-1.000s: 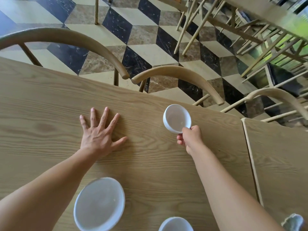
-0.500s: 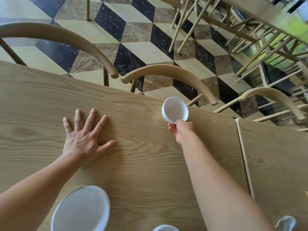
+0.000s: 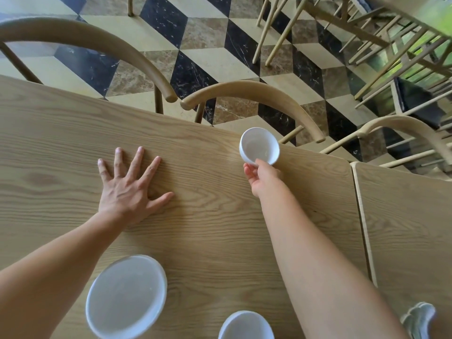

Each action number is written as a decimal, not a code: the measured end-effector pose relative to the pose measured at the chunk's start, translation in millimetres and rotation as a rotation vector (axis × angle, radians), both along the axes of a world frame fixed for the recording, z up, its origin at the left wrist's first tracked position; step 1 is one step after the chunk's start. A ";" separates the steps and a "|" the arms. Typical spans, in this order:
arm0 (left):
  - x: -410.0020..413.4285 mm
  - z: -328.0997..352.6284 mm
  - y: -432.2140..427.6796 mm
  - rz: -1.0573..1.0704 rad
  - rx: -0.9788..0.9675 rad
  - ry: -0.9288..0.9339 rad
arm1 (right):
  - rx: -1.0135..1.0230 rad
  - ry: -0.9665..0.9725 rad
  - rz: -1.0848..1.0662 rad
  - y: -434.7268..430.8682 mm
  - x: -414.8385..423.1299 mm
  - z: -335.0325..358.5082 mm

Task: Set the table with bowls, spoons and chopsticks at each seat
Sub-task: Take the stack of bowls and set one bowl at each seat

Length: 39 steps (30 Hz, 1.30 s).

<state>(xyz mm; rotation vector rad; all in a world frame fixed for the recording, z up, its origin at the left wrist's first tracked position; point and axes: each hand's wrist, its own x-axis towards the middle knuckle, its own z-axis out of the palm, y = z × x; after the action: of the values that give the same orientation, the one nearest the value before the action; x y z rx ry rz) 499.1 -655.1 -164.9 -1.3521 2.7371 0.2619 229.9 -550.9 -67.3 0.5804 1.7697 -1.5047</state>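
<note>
Pale oak grain runs the length of the table [image 3: 220, 228] where a person leans in with both bare arms stretched forward. The left hand [image 3: 127, 189] lies palm down on the wood, its fingers straight and fanned wide and the thumb angled out to the right, holding nothing. Well to its right, the right hand [image 3: 263, 176] grips a small white bowl [image 3: 259, 146] by the near rim. The thumb sits on top and the fingers curl underneath. The bowl sits just beyond those fingertips at the table's far edge, its mouth tipped toward the person; whether its base touches the wood cannot be told.

Behind the left wrist, close to the person, a wide white dish [image 3: 126, 296] rests on the table. A second bowl [image 3: 245, 325] is cut off by the frame beside the right forearm. Past the held bowl, the curved back of a wooden chair [image 3: 254, 94] stands over a black, cream and brown tiled floor [image 3: 208, 62]. To the right of the right arm, a second table [image 3: 403, 216] butts against the first.
</note>
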 end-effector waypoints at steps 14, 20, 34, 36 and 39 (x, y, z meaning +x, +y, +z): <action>-0.6 -0.5 0.0 -0.012 -0.011 0.005 | -0.116 -0.127 -0.161 -2.8 5.7 -0.9; 0.4 -1.4 0.3 -0.012 -0.023 0.009 | -0.149 -0.147 -0.197 -4.8 7.1 -4.3; 0.3 -0.6 0.0 -0.007 -0.024 0.026 | -0.180 -0.197 -0.211 -10.9 20.5 6.4; 0.1 -0.7 0.3 -0.008 -0.025 0.022 | -0.186 -0.201 -0.201 -11.9 21.6 4.9; 0.3 -1.4 0.0 -0.009 -0.030 0.022 | -0.195 -0.203 -0.188 -13.0 22.4 3.0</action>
<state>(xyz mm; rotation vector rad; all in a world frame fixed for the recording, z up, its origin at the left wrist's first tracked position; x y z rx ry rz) 499.4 -655.1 -166.3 -1.3522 2.7754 0.2374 252.3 -563.8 -64.2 0.7868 1.4277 -1.6589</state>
